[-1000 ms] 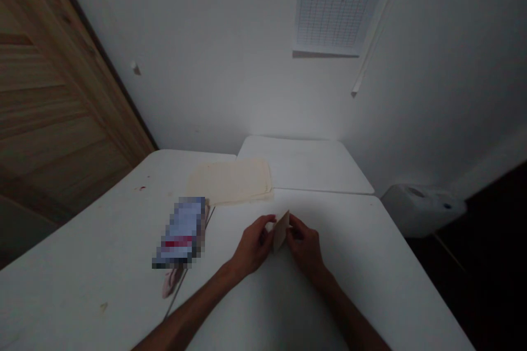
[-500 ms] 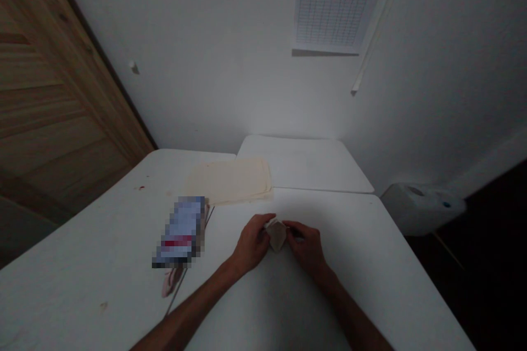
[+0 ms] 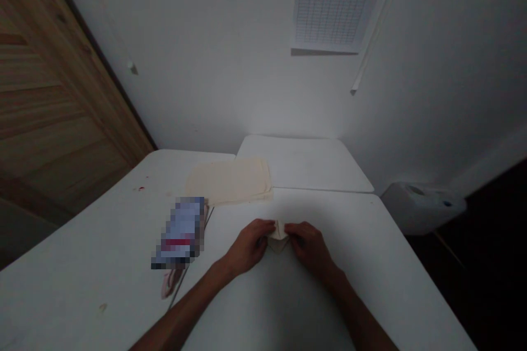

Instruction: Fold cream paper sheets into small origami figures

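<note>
A small folded piece of cream paper (image 3: 279,235) lies low on the white table (image 3: 321,285) between my two hands. My left hand (image 3: 247,247) pinches its left side with curled fingers. My right hand (image 3: 309,245) pinches its right side the same way. Both hands rest on the tabletop, fingertips almost meeting over the paper, which they partly hide.
A stack of cream sheets (image 3: 230,181) lies beyond my hands. A blurred-out flat object (image 3: 179,232) sits to the left with something pink (image 3: 168,283) under it. A second white tabletop (image 3: 304,163) adjoins at the back. A wooden door (image 3: 53,98) stands left; a white container (image 3: 424,204) right.
The paper stood upright between my fingers a second ago. It has since been brought down and folded smaller, and both hands have closed in over it on the table.
</note>
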Demonstrator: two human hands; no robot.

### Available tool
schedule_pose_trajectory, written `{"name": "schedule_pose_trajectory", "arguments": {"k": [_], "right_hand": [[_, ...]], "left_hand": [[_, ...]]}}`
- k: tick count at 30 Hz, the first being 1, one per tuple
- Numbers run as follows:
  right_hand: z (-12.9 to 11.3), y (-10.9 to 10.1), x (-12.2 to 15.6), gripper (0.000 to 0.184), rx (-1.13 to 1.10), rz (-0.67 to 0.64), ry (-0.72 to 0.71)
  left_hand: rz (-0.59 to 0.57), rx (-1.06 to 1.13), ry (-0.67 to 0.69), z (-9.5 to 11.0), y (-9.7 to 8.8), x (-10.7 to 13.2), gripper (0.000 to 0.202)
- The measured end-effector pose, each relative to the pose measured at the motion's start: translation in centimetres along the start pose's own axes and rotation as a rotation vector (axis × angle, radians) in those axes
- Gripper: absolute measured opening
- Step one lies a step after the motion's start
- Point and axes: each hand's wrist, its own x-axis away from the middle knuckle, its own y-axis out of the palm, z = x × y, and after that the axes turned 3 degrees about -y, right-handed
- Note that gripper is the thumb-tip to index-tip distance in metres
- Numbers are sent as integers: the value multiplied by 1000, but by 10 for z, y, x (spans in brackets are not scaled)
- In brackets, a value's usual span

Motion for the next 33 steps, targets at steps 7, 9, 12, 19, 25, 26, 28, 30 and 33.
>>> {"name": "schedule_pose_trajectory", "arguments": {"k": [7, 9, 12, 19, 25, 26, 28, 30, 33], "right_hand": [[-6, -3, -3, 33, 40, -65, -56], [-8, -3, -3, 35, 53, -77, -71], [-8, -1, -3, 37, 64, -83, -79], [-2, 6, -2, 31, 36, 0, -35], [-2, 8, -2, 23, 22, 67, 59], [-3, 8, -2, 22, 7, 77, 71], [-4, 8, -2, 22, -28, 96, 84], [-6, 8, -2, 23, -53, 107, 77], [-9, 8, -2, 23, -57, 111, 45]], "left_hand": [[-14, -100, -5, 3, 0, 0, 40], [-43, -108, -2, 2, 1, 1, 39], [-47, -119, 1, 0, 3, 2, 40], [11, -216, -99, 2, 3, 3, 28], [84, -229, -186, -1, 6, 4, 23], [80, -221, -196, -1, 7, 5, 24], [71, -204, -208, -1, 9, 5, 25], [71, -186, -207, -1, 10, 5, 26], [73, -170, -183, -1, 10, 6, 28]]}}
